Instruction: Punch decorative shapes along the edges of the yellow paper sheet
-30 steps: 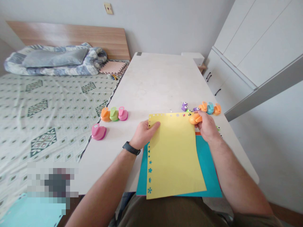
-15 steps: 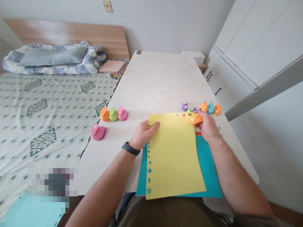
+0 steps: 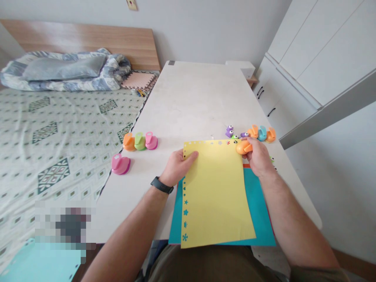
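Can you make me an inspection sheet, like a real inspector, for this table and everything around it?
Surface: white table, a few faint marks.
Job's things: yellow paper with shapes cut along its left and top edges, over a blue-green sheet; orange punch at its top right corner.
Clutter: row of three punches and a pink punch on the left; another row and purple things with eyes on the right.
Hands: left holds the paper; right grips the orange punch.
Cables: nothing seen on the table.
Surroundings: bed left, cupboards right.
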Demonstrator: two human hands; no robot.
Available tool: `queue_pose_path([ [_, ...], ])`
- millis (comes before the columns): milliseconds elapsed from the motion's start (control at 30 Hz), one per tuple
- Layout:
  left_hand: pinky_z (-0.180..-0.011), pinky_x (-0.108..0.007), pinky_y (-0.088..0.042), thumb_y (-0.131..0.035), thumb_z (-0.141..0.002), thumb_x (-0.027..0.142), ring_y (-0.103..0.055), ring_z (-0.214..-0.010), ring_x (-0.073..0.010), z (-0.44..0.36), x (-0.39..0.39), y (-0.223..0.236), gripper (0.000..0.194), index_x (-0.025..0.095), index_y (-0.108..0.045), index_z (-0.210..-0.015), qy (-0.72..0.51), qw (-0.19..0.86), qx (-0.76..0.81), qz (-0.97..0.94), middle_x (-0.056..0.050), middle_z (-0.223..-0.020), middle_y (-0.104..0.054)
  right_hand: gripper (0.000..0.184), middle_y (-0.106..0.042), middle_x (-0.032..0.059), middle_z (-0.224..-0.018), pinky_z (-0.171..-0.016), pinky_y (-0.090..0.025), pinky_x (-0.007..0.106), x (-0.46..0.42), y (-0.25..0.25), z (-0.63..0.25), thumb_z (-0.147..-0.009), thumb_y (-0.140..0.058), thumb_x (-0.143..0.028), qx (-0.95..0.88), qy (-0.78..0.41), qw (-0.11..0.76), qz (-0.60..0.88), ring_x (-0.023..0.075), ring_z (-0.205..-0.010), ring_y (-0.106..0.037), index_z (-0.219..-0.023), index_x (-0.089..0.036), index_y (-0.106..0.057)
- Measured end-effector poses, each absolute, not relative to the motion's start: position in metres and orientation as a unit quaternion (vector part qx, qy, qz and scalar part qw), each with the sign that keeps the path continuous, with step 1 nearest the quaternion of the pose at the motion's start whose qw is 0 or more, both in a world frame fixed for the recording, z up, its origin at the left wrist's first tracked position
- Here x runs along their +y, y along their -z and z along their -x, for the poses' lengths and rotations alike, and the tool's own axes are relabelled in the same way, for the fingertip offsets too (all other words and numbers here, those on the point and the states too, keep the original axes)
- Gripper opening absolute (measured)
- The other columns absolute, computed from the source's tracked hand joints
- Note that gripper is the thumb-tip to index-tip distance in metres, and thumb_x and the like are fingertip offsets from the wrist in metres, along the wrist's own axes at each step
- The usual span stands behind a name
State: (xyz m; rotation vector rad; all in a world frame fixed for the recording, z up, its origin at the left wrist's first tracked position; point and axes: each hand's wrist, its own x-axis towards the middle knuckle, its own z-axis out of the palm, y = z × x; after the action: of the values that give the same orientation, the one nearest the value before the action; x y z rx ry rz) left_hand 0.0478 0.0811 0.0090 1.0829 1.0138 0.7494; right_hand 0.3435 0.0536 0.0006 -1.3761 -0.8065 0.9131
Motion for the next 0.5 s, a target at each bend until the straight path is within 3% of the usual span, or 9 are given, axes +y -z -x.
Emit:
queue_pose_path([
  [500,-0.072,-0.039,-0.065,-0.077,-0.083,0.058,-0.079,-0.085,-0.0307,-0.0477,0.0808,-0.008,0.056,0.015,-0.074,-0.119,-0.325,0.678,0.448,-0.484,-0.013,-0.107,-0.081,0.035,-0.063,0.0008,-0.076,-0.045,-0.037,0.03,0.0564,0.0039,-0.3451,-0.087,-0.065,-0.057,-0.344,-0.392,0.612,0.594,0.0149,-0.056,-0.05,-0.093,-0.023,-0.073],
])
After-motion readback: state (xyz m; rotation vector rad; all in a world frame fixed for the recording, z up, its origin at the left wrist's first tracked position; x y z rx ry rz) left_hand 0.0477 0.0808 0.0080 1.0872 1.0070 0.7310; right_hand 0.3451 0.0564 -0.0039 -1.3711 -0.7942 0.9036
